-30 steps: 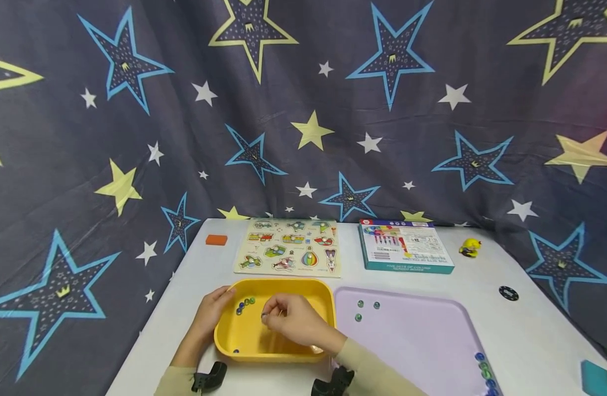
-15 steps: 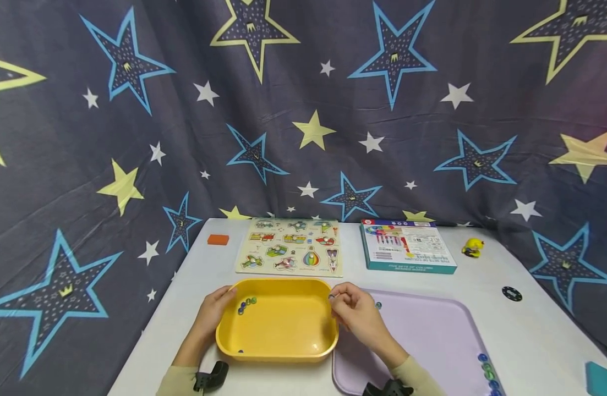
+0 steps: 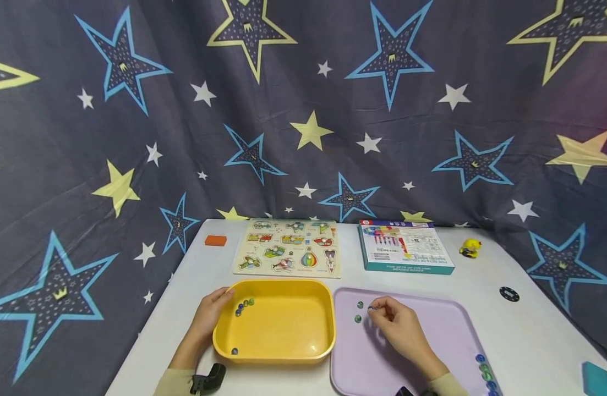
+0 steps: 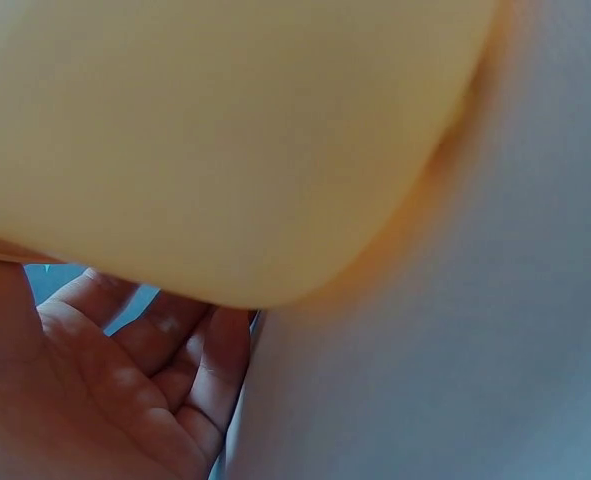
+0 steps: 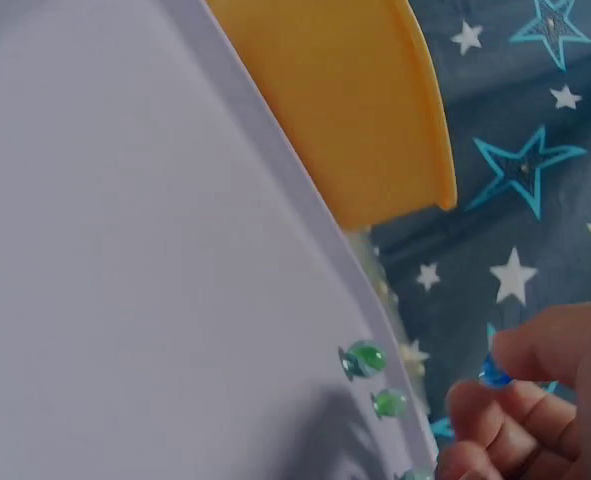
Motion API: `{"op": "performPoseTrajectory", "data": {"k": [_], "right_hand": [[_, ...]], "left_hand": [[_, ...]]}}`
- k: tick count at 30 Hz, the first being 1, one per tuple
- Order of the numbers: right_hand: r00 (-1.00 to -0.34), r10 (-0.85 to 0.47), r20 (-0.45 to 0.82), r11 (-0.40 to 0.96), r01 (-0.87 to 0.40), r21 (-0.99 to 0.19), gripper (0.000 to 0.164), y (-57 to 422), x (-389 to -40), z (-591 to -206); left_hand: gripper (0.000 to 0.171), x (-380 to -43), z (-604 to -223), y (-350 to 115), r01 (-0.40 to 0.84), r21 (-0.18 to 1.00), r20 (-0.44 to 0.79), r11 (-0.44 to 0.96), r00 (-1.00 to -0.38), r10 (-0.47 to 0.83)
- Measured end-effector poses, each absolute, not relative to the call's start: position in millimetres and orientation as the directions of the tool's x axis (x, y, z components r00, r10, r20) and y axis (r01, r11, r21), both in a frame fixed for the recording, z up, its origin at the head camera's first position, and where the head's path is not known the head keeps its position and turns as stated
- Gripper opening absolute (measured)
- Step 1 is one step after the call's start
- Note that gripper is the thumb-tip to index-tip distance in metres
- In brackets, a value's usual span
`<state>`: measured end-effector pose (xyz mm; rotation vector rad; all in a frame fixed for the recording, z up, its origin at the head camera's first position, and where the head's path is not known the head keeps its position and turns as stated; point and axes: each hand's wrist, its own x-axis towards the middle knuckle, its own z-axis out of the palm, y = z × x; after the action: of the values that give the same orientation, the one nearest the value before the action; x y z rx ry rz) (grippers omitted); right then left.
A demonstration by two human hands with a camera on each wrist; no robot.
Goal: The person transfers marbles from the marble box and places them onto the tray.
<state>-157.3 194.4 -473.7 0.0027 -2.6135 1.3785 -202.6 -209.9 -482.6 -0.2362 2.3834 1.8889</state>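
My left hand (image 3: 208, 317) holds the left end of the yellow tray (image 3: 283, 357), with the thumb at its rim. In the left wrist view, curled fingers (image 4: 215, 375) lie against the tray's outer wall (image 4: 245, 200). Between thumb and fingertips, my right hand (image 3: 401, 331) pinches a blue glass marble (image 5: 494, 372) above the lilac tray (image 3: 407, 368). Two green marbles sit just left of those fingertips, the nearer green marble (image 3: 357, 319) and the farther green marble (image 3: 360, 304). Inside the yellow tray, several marbles (image 3: 240, 307) line the upper left, and a dark marble (image 3: 235, 351) rests at the lower left.
Along the lilac tray's right edge runs a row of blue and green marbles (image 3: 485, 376). Behind the trays are a picture puzzle board (image 3: 288, 247), a flat box (image 3: 407, 247), an orange block (image 3: 215, 241) and a yellow duck (image 3: 470, 247). A black chip (image 3: 509, 293) and a teal block (image 3: 596, 378) lie at the right.
My right hand has moved right, from inside the yellow tray across its rim to above the lilac tray, still pinching the marble. The left hand keeps its hold on the yellow tray.
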Motion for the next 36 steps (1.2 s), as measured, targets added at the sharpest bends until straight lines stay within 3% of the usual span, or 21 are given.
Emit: {"op": "performPoseTrajectory", "data": {"k": [8,14,30,36], "right_hand": [[-0.981,0.027,0.19,0.736,-0.109,-0.668,0.011,199,-156,-483],[-0.984,0.019,0.179,0.787,-0.095,-0.61,0.011,200,-155,-486],[-0.985,0.01,0.172,0.771,-0.102,-0.629,0.017,200,-154,-483],[-0.964,-0.015,0.264,0.722,-0.194,-0.665,0.011,179,-156,-464]], "left_hand": [[0.049,-204,-484,-209,-0.168,0.955,-0.154,0.244,-0.985,-0.076],[0.048,-203,-481,-208,-0.174,0.953,-0.161,0.25,-0.984,-0.073],[0.045,-201,-483,-208,-0.187,0.953,-0.174,0.238,-0.982,-0.074],[0.048,-201,-482,-208,-0.172,0.952,-0.156,0.252,-0.984,-0.081]]}}
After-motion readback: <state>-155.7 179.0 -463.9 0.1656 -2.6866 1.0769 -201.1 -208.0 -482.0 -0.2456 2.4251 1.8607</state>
